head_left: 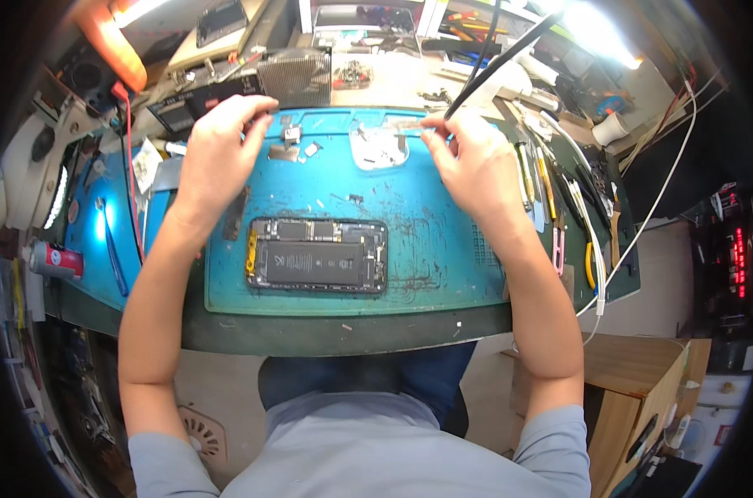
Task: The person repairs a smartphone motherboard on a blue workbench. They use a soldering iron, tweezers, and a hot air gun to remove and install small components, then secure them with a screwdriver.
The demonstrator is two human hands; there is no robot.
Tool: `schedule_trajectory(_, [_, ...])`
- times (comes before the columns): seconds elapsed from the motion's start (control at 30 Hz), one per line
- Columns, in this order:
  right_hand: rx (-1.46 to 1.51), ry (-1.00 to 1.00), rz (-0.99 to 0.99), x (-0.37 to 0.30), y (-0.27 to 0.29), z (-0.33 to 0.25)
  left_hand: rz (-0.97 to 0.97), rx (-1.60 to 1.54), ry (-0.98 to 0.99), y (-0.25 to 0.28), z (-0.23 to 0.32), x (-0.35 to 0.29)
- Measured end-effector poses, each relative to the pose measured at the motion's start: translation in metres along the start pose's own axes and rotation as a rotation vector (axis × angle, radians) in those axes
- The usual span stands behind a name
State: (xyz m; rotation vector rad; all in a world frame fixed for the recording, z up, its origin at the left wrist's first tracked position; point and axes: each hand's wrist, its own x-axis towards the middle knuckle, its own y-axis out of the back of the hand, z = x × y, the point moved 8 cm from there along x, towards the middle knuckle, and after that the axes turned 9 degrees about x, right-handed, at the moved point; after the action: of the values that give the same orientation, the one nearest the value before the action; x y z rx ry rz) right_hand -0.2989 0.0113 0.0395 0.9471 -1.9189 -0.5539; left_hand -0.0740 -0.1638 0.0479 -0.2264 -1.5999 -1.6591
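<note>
My left hand (223, 149) hovers over the far left of the blue work mat (310, 191), thumb and index finger a little apart with nothing visible between them. Beside its fingertips lie small metal parts (291, 133) and a flat metal plate (284, 153). At the far right of the mat my right hand (476, 158) is closed in a pinch. A thin, light strip (405, 124) shows at its fingertips, too small to name. Just below it is a clear tray (380, 156) with small pieces in it. Nearer to me lies an opened phone (316, 256), its black battery exposed, touched by neither hand.
Pens and hand tools (550, 187) crowd the right side, with a white cable (642, 241) hanging past the edge. On the left stand a can (57, 260) and a blue tool (111, 249). A finned metal block (296, 79) stands behind the mat; a dark lamp arm (509, 58) slants above.
</note>
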Motion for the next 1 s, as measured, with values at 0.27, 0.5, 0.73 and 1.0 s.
schedule_trajectory(0.27, [-0.118, -0.048, -0.005, 0.017, -0.011, 0.011, -0.069, -0.076, 0.091, -0.011, -0.008, -0.004])
schedule_trajectory(0.5, [-0.001, -0.148, -0.082, 0.015, -0.014, 0.002, -0.045, -0.047, 0.069, -0.007, -0.017, -0.01])
schedule_trajectory(0.73, [-0.037, -0.143, -0.123, 0.012, -0.025, -0.002, -0.128, -0.096, 0.097, -0.015, -0.011, -0.012])
schedule_trajectory(1.0, [-0.103, 0.036, 0.074, 0.01, -0.011, -0.004, -0.157, 0.01, -0.035, -0.021, 0.016, -0.008])
